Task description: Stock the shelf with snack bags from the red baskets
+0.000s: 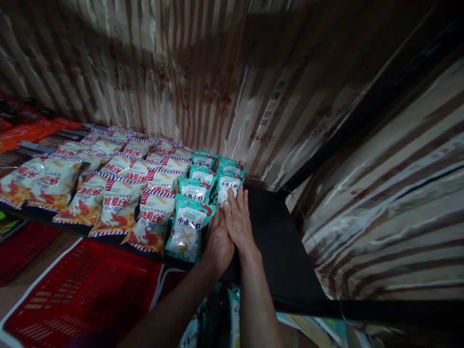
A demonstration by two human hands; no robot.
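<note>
Several teal-and-white snack bags [187, 229] stand in two short rows near the end of a black shelf [277, 237]. My right hand [238, 220] lies with its fingers stretched out against the front of a bag [228, 183] in the right-hand row. Close against it on the left is my left hand [219, 241], its fingers reaching forward beside the front teal bag; its fingertips are partly hidden. Neither hand is visibly gripping a bag. Left of the teal bags stand rows of white-and-orange snack bags [119, 203] with striped edges.
Below the shelf is a red plastic basket [108, 285] at left. More teal bags [235, 309] show beneath my forearms. A striped, printed sheet [203, 72] hangs behind, and a dark post [348, 111] slants at right. Orange packages [32, 133] lie far left.
</note>
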